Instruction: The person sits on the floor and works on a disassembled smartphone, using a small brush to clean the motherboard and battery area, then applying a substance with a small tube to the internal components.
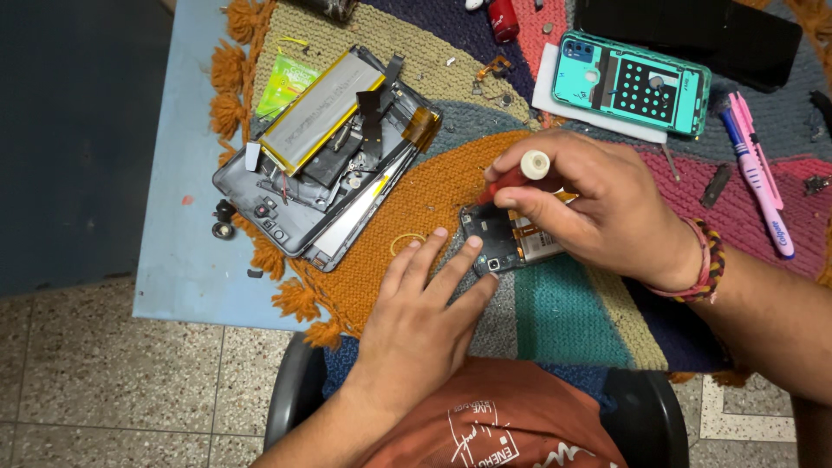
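Left hand [422, 299] nearest the lens, flat on the woven mat [442, 195], fingers spread, holding nothing, fingertips steadying the lower edge of a small opened phone [503, 238]; right hand [589, 204] closed around a red screwdriver [513, 178] with white cap, tip down on the phone's upper corner; opened tablet [321, 160] with silver battery lies left, apart; teal back cover [631, 82] beyond the right hand; pink pen [761, 173] at right

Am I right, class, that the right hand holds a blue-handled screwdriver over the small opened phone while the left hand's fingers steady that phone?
Not quite. The head view shows the screwdriver has a red handle with a white cap, not blue. The rest stands: the right hand holds it over the small opened phone, and the left hand steadies that phone with its fingers.
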